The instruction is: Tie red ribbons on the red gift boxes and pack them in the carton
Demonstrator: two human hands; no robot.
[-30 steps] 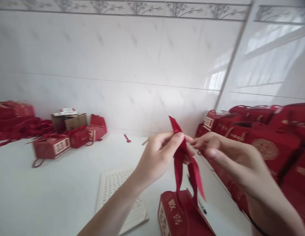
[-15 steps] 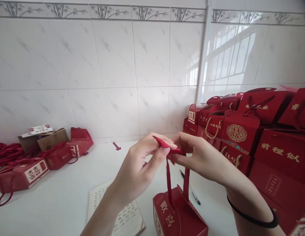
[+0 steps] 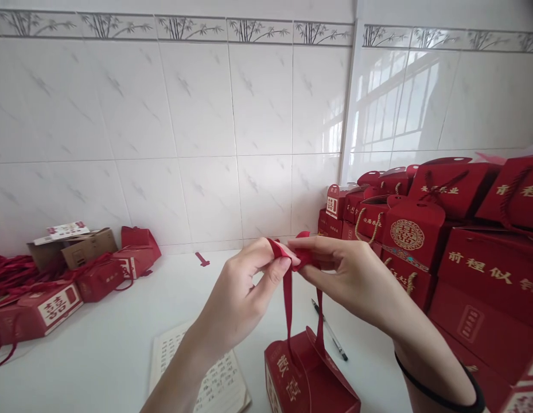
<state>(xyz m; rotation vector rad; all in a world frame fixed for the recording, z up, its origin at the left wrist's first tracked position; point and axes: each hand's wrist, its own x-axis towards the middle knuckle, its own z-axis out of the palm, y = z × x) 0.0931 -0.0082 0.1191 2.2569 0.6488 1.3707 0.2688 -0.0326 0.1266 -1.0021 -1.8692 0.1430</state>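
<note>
One red ribbon (image 3: 288, 312); fingers of left hand (image 3: 244, 281) and right hand (image 3: 350, 267) both clamped on it, close together. Strands drop to red gift box (image 3: 326, 376), on bench (image 3: 115, 350) well out from back edge. Black pen (image 3: 330, 330) to its right; handwritten notebook (image 3: 225, 378) left. Stacked red boxes (image 3: 485, 310) by back right corner.

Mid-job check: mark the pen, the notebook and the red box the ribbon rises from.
Pen (image 3: 329, 329): head view, middle of its barrel.
Notebook (image 3: 224, 378): head view, handwritten page, right of the forearm.
Red box (image 3: 322, 378): head view, top panel, right of the gold characters.
</note>
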